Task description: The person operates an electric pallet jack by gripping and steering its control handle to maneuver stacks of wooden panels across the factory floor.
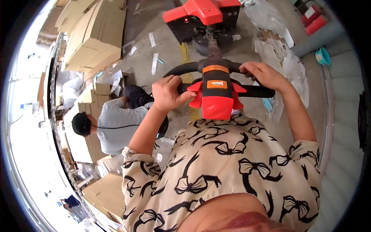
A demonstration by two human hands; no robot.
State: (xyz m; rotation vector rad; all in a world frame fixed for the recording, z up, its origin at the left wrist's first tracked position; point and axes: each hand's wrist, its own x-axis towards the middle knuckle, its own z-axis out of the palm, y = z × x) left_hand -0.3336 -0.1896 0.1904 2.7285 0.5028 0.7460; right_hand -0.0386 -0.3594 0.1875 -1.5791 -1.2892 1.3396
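The control handle (217, 83) of an electric pallet truck stands in front of my body, black with red thumb controls and an orange horn button. Its red and black body (199, 17) lies beyond, joined by a dark shaft. My left hand (168, 92) is closed around the left grip, its thumb stretched onto the red control. At the right, my right hand (266, 75) has its fingers curled over the handle's upper curved bar, above the right grip (259, 91). Part of those fingers is hidden behind the bar.
Stacked flat cardboard (94, 38) rises at the far left. Close on my left, a person in a grey shirt (118, 123) bends by more cardboard (79, 135). Paper scraps (154, 63) litter the floor. Plastic sheeting (284, 65), a grey pipe (319, 40) and a turquoise bucket (322, 57) are at right.
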